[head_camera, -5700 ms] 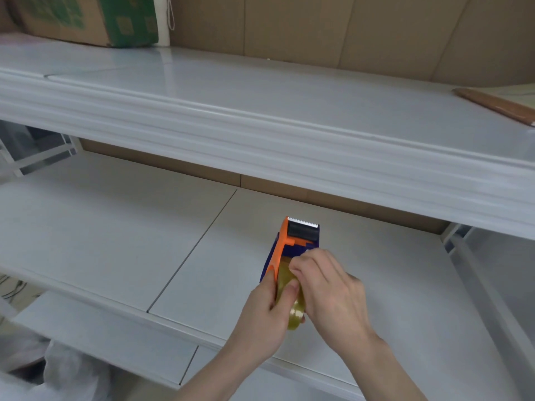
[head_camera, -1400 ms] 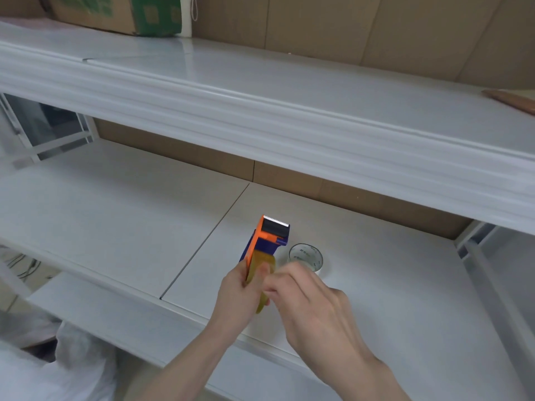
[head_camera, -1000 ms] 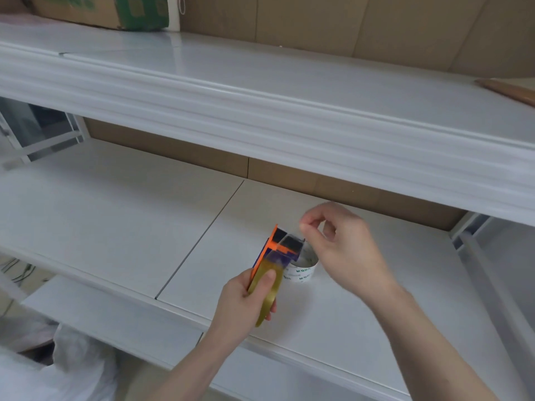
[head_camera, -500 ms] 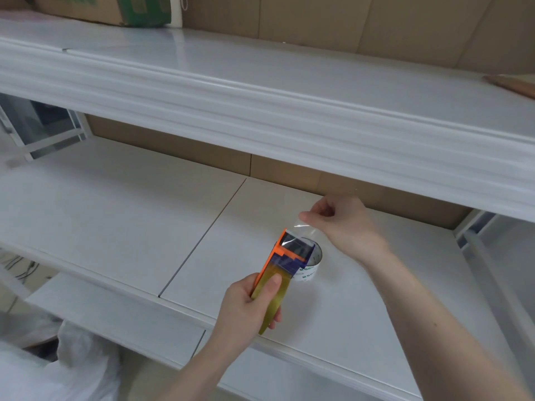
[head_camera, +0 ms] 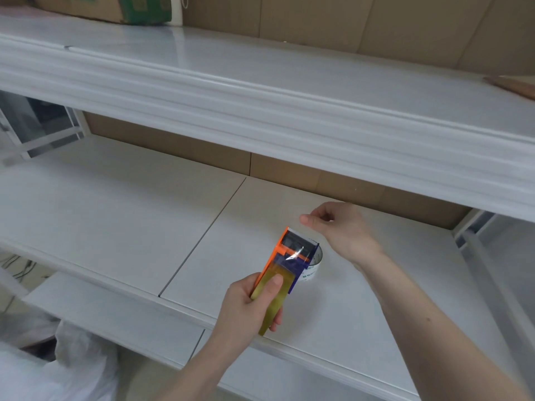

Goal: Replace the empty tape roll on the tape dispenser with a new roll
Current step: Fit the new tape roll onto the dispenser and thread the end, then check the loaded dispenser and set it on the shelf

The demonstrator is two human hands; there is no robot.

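Note:
My left hand (head_camera: 246, 308) grips an orange and blue tape dispenser (head_camera: 285, 251) by its handle, thumb pressed on the yellowish tape roll (head_camera: 275, 296) mounted in it. The dispenser's head points away from me, and a shiny strip of clear tape lies across it. Just beyond the head hovers my right hand (head_camera: 344, 230), fingers loosely curled, with nothing visible in it. An empty white tape core (head_camera: 314, 272) stands on the white lower shelf (head_camera: 115, 215), partly hidden behind the dispenser.
A white upper shelf (head_camera: 260, 111) overhangs the work area close above my hands. A cardboard box (head_camera: 115, 7) sits on it at far left and a wooden piece (head_camera: 515, 86) at far right. A white plastic bag (head_camera: 72, 369) lies below left.
My right hand pulled the tape end up from the dispenser head, then released it; the strip now lies on the head. The left hand stays on the dispenser.

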